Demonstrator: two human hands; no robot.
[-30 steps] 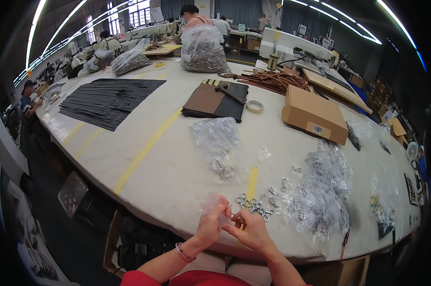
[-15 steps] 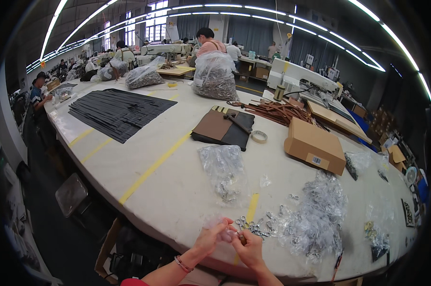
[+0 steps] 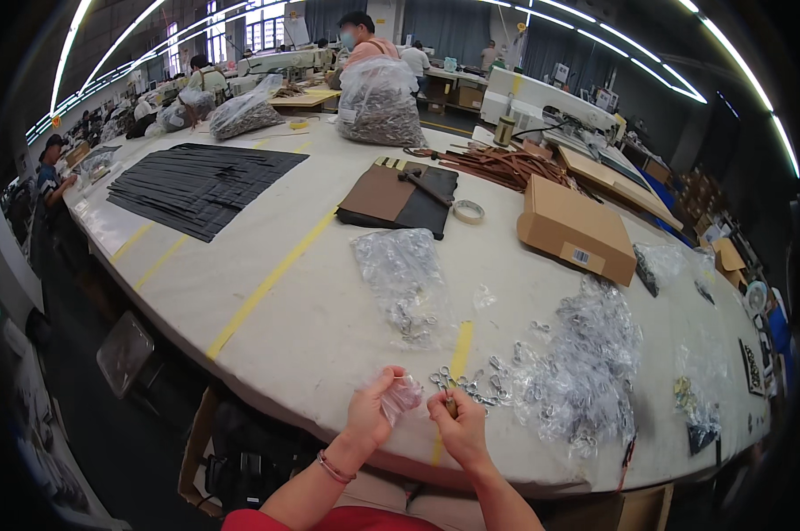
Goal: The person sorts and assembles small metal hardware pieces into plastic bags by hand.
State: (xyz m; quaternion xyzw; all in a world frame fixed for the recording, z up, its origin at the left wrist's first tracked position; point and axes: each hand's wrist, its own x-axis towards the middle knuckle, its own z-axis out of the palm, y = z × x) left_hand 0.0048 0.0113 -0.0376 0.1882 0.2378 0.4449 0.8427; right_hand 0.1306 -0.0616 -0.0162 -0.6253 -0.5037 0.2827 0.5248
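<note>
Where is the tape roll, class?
In the head view, the tape roll lies on the table, just right of centre, between the hammer and the cardboard box.

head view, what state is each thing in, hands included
Left hand: closed, gripping the small clear bag
Small clear bag: crumpled
Right hand: closed on a small brownish thing, mostly hidden
Metal clips: loose, scattered
Cardboard box: closed
Tape roll: lying flat
Hammer: lying down
Black strips: laid out flat
Brown straps: heaped
</note>
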